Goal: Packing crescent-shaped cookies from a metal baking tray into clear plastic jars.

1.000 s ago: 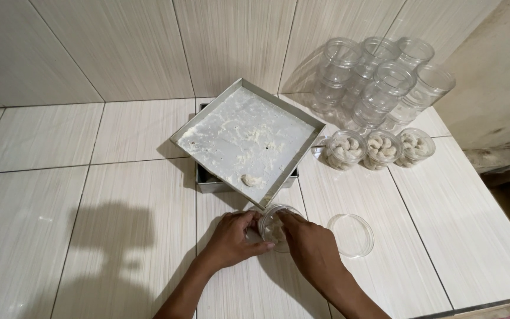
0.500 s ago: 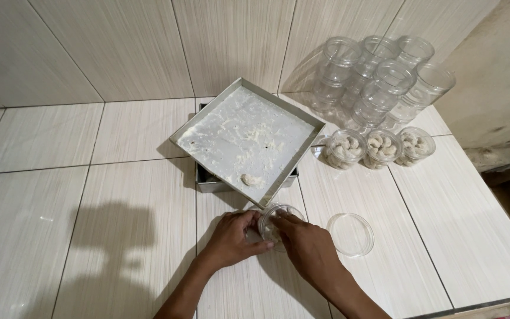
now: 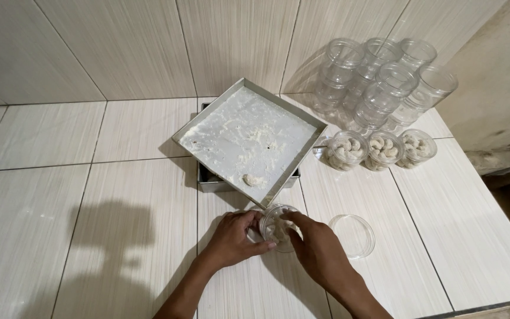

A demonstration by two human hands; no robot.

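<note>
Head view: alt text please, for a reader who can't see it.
Both hands, left hand and right hand, grip a small clear plastic jar on a pale tiled floor. Behind it a square metal baking tray dusted with white powder, three filled clear jars, and stacked empty clear jars.

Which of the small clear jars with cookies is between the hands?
The small clear jar nearest the camera, below the tray. The other three filled jars stand in a row to the right, untouched.

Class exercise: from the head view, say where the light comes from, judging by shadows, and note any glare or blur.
Head view: a large soft shadow falls left of the left hand, so light likely comes from the right; the right hand and small clear jar are sharp; faint glints on the stacked jars.
</note>
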